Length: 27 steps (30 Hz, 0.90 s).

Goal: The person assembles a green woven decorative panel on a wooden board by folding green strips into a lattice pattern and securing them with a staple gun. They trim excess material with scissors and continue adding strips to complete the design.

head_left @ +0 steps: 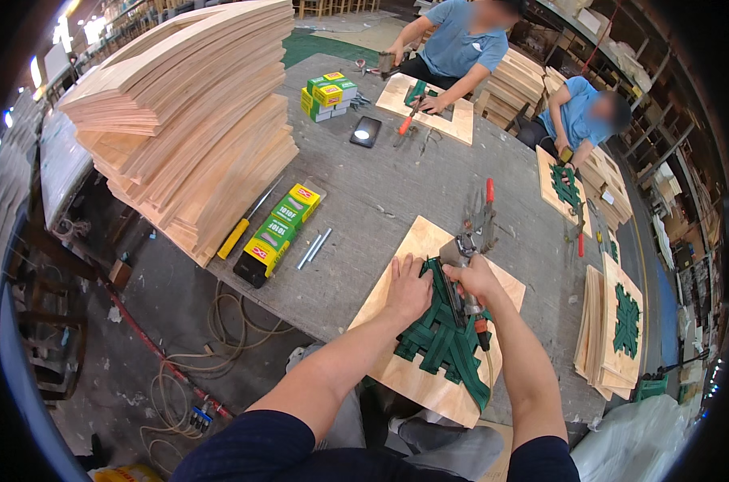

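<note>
A plywood board (364,315) lies at the table's near edge with dark green webbing straps (432,347) woven across its middle. My right hand (474,279) is closed around a pneumatic staple gun (454,299), whose air hose (491,368) trails back toward me. The gun rests over the straps at the board's far part; its nose is hard to make out. Just left of it, my left hand (410,289) lies flat with fingers outstretched, pressing on the board and the strap edge. Past the gun lies a red-handled plier-like tool (485,221).
Left are a tall plywood stack (196,120), a yellow-handled screwdriver (236,237), a green-yellow staple box (284,225) and staple strips (314,249). Farther off are a phone (366,132) and more boxes (328,95). Two co-workers (465,40) handle similar boards across the table. Strapped boards (613,329) stand right.
</note>
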Each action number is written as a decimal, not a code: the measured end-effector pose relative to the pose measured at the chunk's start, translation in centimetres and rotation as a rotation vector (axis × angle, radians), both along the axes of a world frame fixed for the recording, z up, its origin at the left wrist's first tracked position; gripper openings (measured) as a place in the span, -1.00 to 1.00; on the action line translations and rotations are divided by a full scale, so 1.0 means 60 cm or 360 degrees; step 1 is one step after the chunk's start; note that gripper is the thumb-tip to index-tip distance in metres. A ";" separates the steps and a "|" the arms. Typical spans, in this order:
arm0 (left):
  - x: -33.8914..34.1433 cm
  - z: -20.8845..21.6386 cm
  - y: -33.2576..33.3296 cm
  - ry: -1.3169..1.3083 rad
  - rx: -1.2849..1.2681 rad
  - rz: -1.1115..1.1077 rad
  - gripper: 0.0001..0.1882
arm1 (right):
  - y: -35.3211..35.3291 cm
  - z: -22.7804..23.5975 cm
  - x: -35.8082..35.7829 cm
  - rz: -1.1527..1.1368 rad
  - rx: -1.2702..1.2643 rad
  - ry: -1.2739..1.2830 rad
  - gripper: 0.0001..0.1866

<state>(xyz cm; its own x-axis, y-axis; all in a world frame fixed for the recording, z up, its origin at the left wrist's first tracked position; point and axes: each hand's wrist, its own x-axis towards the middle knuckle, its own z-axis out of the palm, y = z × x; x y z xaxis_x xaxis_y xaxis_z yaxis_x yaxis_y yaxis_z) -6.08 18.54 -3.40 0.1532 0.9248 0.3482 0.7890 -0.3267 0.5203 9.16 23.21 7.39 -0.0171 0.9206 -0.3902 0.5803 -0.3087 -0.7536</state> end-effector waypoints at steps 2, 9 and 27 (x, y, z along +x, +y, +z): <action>0.001 -0.001 0.000 -0.0029 -0.0005 -0.0007 -0.67 | 0.006 -0.001 0.005 0.0046 -0.0051 -0.0024 -0.70; 0.008 0.003 0.002 -0.0013 0.0015 -0.0025 -0.67 | 0.012 -0.009 0.026 -0.0058 -0.0027 -0.0013 -0.68; 0.042 0.004 0.006 0.0272 -0.0182 -0.0020 -0.43 | -0.283 -0.045 0.477 -0.1366 0.0078 0.0884 -0.69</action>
